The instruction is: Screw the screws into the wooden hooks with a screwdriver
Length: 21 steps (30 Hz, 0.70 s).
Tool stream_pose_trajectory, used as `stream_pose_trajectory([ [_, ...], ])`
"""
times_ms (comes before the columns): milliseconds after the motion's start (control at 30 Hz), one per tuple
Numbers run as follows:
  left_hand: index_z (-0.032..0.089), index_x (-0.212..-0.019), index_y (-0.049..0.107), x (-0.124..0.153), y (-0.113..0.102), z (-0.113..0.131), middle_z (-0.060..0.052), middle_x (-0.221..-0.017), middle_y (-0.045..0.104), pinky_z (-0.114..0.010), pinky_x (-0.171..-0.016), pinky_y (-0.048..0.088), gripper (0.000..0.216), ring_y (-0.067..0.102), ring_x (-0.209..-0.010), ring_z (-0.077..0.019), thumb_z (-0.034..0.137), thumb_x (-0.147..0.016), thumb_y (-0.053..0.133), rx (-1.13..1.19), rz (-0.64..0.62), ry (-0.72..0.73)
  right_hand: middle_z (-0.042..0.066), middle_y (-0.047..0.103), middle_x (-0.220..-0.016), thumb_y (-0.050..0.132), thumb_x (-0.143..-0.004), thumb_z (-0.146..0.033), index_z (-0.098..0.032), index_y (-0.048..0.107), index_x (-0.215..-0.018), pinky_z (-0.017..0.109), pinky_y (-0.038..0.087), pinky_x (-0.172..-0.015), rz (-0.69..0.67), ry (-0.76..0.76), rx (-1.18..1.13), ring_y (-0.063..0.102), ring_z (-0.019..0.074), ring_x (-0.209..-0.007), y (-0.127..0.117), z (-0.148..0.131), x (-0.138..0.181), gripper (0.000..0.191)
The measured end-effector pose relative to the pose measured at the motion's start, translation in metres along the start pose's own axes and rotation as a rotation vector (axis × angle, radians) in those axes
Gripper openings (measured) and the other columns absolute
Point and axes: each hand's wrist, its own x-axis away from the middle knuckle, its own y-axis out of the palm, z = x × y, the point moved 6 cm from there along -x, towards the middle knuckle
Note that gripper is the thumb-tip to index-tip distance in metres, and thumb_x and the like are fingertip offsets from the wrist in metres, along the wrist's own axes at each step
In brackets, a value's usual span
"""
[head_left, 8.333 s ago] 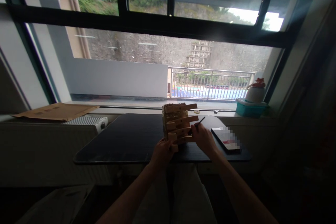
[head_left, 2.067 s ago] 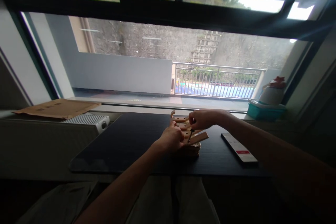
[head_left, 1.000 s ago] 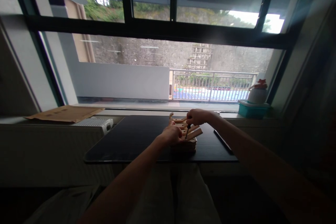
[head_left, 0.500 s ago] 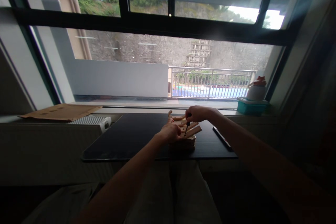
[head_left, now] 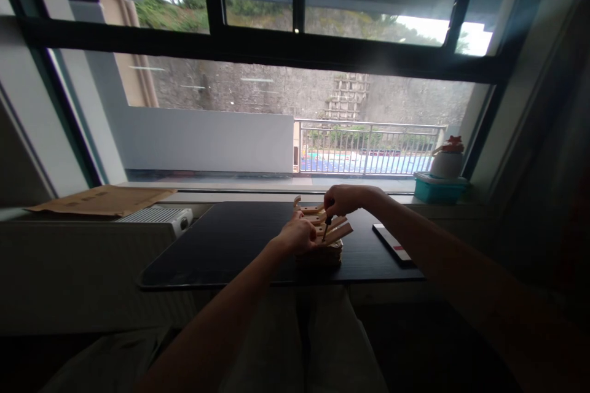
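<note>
the right hand [head_left: 343, 199] pinches a screwdriver [head_left: 328, 220] slanting down-left onto the near wooden hook [head_left: 340, 232], whose left end the left hand [head_left: 297, 234] clasps.

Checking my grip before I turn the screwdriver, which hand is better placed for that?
Your right hand, I'd judge: it grips the screwdriver from above, angled down to the nearest wooden strip. Your left hand is at that strip's left end, apparently steadying it.
</note>
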Motion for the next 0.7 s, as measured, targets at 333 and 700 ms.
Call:
stream_pose_trajectory([
  [333, 0.019, -0.051, 0.063, 0.0008, -0.0014, 0.0024, -0.001, -0.056, 0.066, -0.057, -0.107, 0.013, 0.026, 0.055, -0.104, -0.0300, 0.031, -0.074, 0.063, 0.013, 0.010, -0.018, 0.007, 0.059, -0.114, 0.054, -0.091, -0.035, -0.016, 0.057, -0.114, 0.040, 0.051, -0.082, 0.094, 0.064, 0.067, 0.060, 0.0203, -0.097, 0.0058, -0.0006, -0.0046, 0.031],
  [700, 0.019, -0.049, 0.060, 0.0002, -0.0025, 0.0045, 0.001, -0.051, 0.063, -0.055, -0.109, 0.011, 0.033, 0.059, -0.089, -0.0244, 0.035, -0.078, 0.060, 0.006, 0.004, 0.018, 0.006, 0.062, -0.106, 0.055, -0.091, -0.033, -0.015, 0.059, -0.110, 0.036, 0.053, -0.075, 0.037, -0.031, -0.030, 0.062, 0.0168, -0.088, -0.0006, 0.0011, -0.0032, 0.027],
])
